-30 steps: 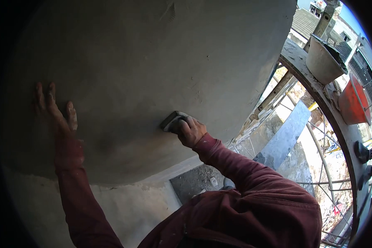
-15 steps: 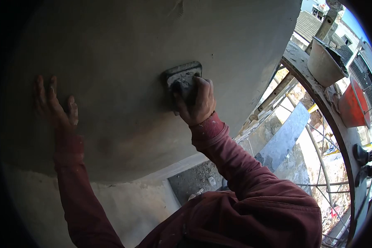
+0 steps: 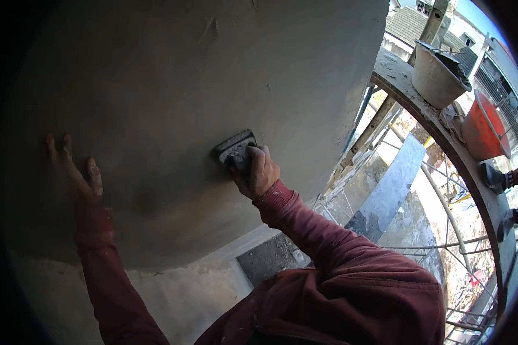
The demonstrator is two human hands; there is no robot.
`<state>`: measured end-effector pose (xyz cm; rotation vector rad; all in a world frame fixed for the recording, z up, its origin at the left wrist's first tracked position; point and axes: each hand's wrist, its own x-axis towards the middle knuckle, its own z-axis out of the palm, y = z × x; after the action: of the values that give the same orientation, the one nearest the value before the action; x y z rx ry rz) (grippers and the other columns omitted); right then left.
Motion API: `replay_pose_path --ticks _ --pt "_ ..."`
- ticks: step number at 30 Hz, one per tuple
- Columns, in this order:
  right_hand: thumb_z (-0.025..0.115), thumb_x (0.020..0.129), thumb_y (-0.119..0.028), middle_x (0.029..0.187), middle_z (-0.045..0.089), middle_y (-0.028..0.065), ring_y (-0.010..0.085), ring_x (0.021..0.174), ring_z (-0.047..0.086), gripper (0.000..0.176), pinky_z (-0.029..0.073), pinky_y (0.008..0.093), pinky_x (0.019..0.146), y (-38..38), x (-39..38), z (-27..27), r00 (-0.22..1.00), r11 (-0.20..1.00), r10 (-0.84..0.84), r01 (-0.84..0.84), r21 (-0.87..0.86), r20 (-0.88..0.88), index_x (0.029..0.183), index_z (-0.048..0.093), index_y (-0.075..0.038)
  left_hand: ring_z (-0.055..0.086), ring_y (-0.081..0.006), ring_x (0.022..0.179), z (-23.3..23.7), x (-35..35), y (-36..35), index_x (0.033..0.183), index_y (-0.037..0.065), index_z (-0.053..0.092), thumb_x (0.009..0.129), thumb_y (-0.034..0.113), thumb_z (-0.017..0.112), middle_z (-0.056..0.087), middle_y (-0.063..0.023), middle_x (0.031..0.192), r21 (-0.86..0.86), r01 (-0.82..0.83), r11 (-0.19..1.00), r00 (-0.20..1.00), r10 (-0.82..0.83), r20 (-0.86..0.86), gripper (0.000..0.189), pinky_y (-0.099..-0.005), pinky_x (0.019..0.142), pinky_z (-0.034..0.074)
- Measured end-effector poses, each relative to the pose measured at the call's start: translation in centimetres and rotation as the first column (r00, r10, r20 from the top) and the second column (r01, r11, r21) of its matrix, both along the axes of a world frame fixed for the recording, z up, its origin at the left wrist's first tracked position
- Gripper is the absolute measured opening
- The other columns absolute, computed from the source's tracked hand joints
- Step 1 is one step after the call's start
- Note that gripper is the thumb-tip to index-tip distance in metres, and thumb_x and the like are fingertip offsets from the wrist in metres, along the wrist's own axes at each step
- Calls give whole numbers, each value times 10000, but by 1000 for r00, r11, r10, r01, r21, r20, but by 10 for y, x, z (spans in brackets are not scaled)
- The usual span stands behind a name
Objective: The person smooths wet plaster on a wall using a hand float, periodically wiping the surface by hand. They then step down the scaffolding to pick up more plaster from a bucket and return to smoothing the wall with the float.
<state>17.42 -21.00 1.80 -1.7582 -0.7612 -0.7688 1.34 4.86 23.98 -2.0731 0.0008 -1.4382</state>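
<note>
The plastering float (image 3: 234,144) lay against the plastered wall (image 3: 155,86), its back held in the right hand (image 3: 261,172). The left hand (image 3: 77,178) was spread wide at the wall. The float appeared light and stiff, best gripped centrally, behind its plate.

Grey all across the wall (image 3: 172,75), near-black in the shade at left, paling toward the right, with a brownish blush below the float (image 3: 233,147)! And that float: dark rim, lighter grey blotches on its back. Maroon on both sleeves, the left sleeve (image 3: 114,287) deep and shadowed, the right sleeve (image 3: 322,233) brighter, its ribbed cuff (image 3: 276,196) flecked with white. Over right, a beige-grey bucket (image 3: 436,77), then a blazing orange-red pail (image 3: 481,135) smeared grey! Dusty grey plank (image 3: 396,70), black shoes (image 3: 491,178), a blue-grey sheet (image 3: 394,181) mottled darker low down, and vivid blue sky (image 3: 482,14)!
</note>
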Motion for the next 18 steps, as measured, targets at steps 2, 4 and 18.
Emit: replay_pose_path --ticks 2,4,18 --pt "704 758 -192 946 513 206 402 741 581 493 499 437 597 -9 10 16 998 995 -52 54 81 -30 1114 425 6 408 -381 1285 4 1 -1 1412 129 335 955 397 425 387 -161 1449 118 -20 993 999 16 30 537 -538 988 329" --pt "701 759 -192 939 517 200 398 734 584 485 499 438 591 -12 5 30 988 986 -105 118 122 -110 1109 428 3 411 -384 1282 5 1 7 1408 127 342 948 384 440 386 -163 1450 104 16 994 1000 -17 5 536 -539 988 329" --pt "715 748 -170 935 534 185 354 754 608 446 494 425 559 15 -10 70 988 996 83 -82 -19 127 1080 467 -5 408 -380 1275 3 0 4 1397 140 391 948 394 440 371 -149 1463 65 -35 997 999 34 12 517 -538 1005 301"
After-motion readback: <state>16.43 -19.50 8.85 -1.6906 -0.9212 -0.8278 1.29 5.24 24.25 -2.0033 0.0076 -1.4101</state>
